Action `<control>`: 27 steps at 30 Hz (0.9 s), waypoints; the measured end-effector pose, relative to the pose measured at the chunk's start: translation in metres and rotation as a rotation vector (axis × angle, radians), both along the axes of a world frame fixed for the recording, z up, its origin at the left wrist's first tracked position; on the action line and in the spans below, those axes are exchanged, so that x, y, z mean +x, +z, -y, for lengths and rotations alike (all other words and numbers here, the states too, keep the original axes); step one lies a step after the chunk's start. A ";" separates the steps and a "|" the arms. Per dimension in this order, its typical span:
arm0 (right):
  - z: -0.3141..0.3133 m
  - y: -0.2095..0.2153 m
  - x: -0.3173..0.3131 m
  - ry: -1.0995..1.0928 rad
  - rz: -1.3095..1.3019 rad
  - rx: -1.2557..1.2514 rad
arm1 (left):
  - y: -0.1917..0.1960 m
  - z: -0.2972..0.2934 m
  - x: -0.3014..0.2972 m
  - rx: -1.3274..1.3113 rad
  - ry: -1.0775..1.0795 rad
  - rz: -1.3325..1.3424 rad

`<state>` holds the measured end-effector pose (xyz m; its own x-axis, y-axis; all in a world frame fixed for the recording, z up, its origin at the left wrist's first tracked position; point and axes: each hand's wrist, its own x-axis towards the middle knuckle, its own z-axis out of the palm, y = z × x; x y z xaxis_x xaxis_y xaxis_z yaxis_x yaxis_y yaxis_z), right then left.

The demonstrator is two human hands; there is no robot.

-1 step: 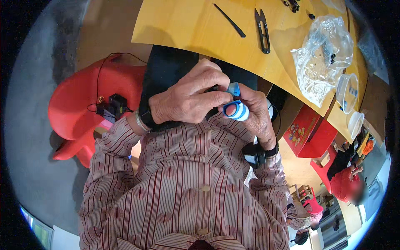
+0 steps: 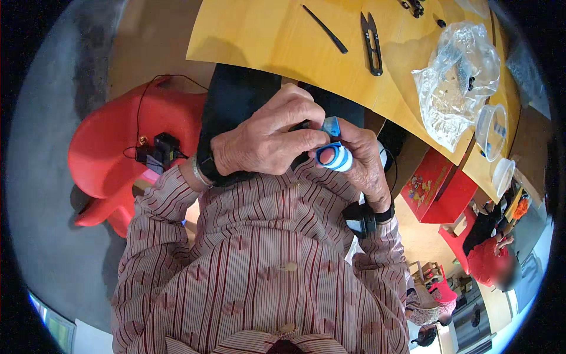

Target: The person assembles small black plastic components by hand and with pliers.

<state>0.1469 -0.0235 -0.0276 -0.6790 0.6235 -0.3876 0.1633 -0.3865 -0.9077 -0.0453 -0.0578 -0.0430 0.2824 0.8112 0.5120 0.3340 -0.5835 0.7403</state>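
My left hand (image 2: 268,133) is in front of my chest, its thumb and forefinger pinched together close to my right fingertips. Something small and dark (image 2: 304,125) shows between its fingers, too hidden to name. My right hand (image 2: 367,162) faces it, with thumb and forefinger curled in toward the left fingertips. A blue-and-white striped wrap (image 2: 336,158) covers the right thumb, its tip showing. Another blue wrap (image 2: 331,126) is round the right forefinger. What the right fingers grip, if anything, is hidden.
Ahead is a wooden table (image 2: 265,35) with thread snips (image 2: 371,44), a thin dark tool (image 2: 325,29), a clear plastic bag (image 2: 457,82) and clear tubs (image 2: 490,133). A red chair (image 2: 112,141) stands left, with a black device (image 2: 162,150) on it. Other people sit at lower right.
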 end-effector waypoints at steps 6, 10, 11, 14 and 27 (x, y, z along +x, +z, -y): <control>0.000 -0.002 0.000 0.038 0.005 0.056 | -0.001 0.003 -0.001 -0.008 -0.003 -0.029; 0.002 -0.002 -0.002 0.033 0.009 0.020 | -0.004 0.007 -0.003 0.016 -0.003 -0.045; 0.004 -0.002 -0.003 0.015 0.011 0.022 | -0.004 0.009 -0.004 0.021 -0.014 -0.050; 0.004 0.005 -0.006 0.026 0.074 0.106 | -0.003 0.010 -0.008 0.045 -0.032 -0.051; 0.009 0.006 -0.011 0.004 0.285 0.667 | 0.009 0.021 -0.012 -0.975 0.072 0.518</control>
